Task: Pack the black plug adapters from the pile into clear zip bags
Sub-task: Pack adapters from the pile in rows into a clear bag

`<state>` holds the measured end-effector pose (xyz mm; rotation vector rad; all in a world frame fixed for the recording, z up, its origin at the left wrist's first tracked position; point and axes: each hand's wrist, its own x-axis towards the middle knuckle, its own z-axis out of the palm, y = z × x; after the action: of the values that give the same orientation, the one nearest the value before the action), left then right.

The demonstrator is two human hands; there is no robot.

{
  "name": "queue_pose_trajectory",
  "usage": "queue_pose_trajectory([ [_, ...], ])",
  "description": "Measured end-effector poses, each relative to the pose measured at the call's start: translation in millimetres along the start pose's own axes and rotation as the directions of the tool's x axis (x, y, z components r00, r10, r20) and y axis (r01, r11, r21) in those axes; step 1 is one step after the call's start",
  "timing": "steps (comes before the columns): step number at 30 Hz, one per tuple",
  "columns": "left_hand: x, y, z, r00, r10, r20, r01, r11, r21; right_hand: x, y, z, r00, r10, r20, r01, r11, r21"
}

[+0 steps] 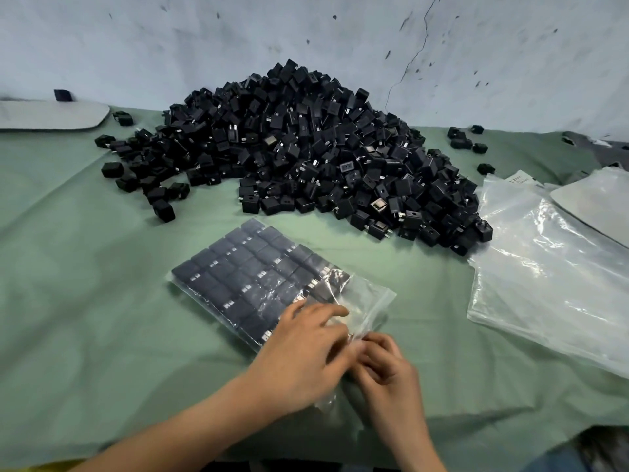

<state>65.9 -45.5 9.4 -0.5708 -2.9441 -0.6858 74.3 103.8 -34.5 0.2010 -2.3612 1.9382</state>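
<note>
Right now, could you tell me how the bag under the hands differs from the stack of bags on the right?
The filled bag holds neat rows of black adapters; the empty bag stack holds none and lies flat. The filled bag has the left hand resting on it and the right hand pinching its open end; the empty bag stack is untouched. Both are clear plastic on the green cloth.

Our left hand [306, 349] lies on the mouth of a clear zip bag [371, 294] filled with rows of black plug adapters [245, 277], our right hand [388, 369] pinching its edge. Beyond, the pile [306, 148] rises on green cloth [85, 284], with empty bags [544, 284] stacked at right.
</note>
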Motion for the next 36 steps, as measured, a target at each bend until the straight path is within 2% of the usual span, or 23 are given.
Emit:
queue_pose_trajectory([
  [3,5,-25,-11,0.998,-0.038,-0.045,0.033,0.992,-0.12,-2,2,1,0.996,-0.088,0.022,0.09,0.986,-0.138],
  [6,4,-51,-17,0.998,-0.057,0.041,0.059,0.996,-0.064,-1,0,2,0.992,-0.113,0.056,0.123,0.959,-0.255],
  [8,0,-62,-16,0.985,-0.034,0.172,0.037,0.999,-0.014,2,-2,0,0.992,-0.106,0.069,0.12,0.961,-0.25],
  [11,-8,-68,-12,0.948,0.041,0.315,-0.077,0.992,0.101,4,-3,2,0.994,-0.092,0.065,0.105,0.963,-0.247],
  [15,-11,-68,-9,0.937,0.059,0.344,-0.132,0.972,0.194,5,-6,7,0.995,-0.089,0.038,0.096,0.951,-0.292],
  [22,-11,-60,-7,0.928,0.018,0.373,-0.113,0.965,0.237,10,-4,16,0.999,-0.051,0.005,0.05,0.951,-0.306],
  [26,-4,-44,2,0.94,0.055,0.336,-0.149,0.954,0.259,10,-3,7,0.979,-0.154,0.135,0.191,0.922,-0.337],
  [28,3,-35,8,0.943,0.066,0.326,-0.157,0.952,0.263,11,-4,-2,0.955,-0.131,0.265,0.218,0.917,-0.335],
  [30,7,-30,14,0.946,0.053,0.321,-0.152,0.944,0.294,14,-6,-15,0.943,-0.11,0.315,0.214,0.924,-0.317],
  [34,7,-29,19,0.948,0.034,0.316,-0.14,0.937,0.319,46,-15,-51,0.992,0.005,0.129,0.031,0.96,-0.279],
  [36,7,-30,19,0.947,0.037,0.319,-0.143,0.939,0.314,81,-21,-62,1.0,-0.031,0.006,0.031,0.94,-0.339],
])
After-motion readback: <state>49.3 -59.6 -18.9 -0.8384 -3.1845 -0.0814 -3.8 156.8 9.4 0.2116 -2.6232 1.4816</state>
